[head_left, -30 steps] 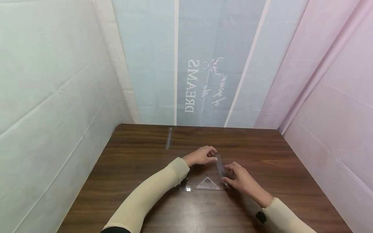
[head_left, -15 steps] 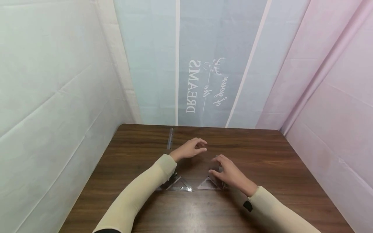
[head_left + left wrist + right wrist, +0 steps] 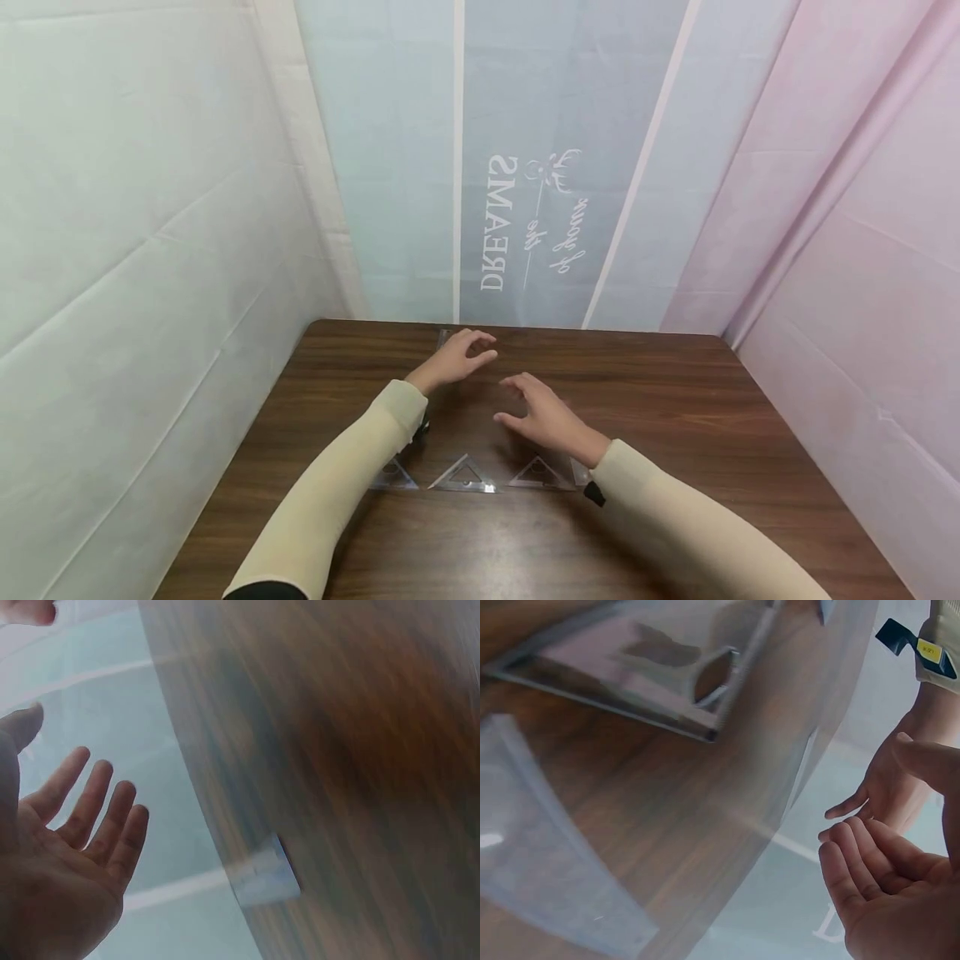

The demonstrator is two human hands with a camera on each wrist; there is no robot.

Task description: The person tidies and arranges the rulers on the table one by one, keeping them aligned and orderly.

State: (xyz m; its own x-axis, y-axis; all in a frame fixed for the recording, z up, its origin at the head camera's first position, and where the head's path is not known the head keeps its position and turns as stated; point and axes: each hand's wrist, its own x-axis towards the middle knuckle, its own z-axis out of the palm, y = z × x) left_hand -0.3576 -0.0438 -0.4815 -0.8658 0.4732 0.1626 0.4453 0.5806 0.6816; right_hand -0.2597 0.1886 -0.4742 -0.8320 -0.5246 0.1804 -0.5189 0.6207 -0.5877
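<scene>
- Setting: a dark wood-grain table (image 3: 712,417) enclosed by hanging sheets, pale green at 9 o'clock, grey-blue with white lettering at 12 o'clock, pink at 3 o'clock.
- Left hand (image 3: 455,357): raised over the far part of the table toward 12 o'clock, fingers spread and relaxed, holding nothing; the left wrist view shows an open palm (image 3: 60,855) with straight fingers.
- Right hand (image 3: 542,414): just right of centre, fingers loosely extended and apart, holding nothing; the right wrist view shows the fingers (image 3: 870,870) gently bent around empty space.
- Straight ruler (image 3: 442,337): clear, lying flat at the far table edge, at 12 o'clock, directly beside the left hand; whether the fingers touch it cannot be told. Its end shows blurred in the left wrist view (image 3: 262,874).
- Set squares: three clear triangles in a row toward 6 o'clock, namely the left triangle (image 3: 393,477) partly under the left sleeve, the middle triangle (image 3: 465,476), and the right triangle (image 3: 537,473) beside the right sleeve.
- Second ruler (image 3: 579,472): a clear strip just right of the right triangle, mostly hidden by the right sleeve.
</scene>
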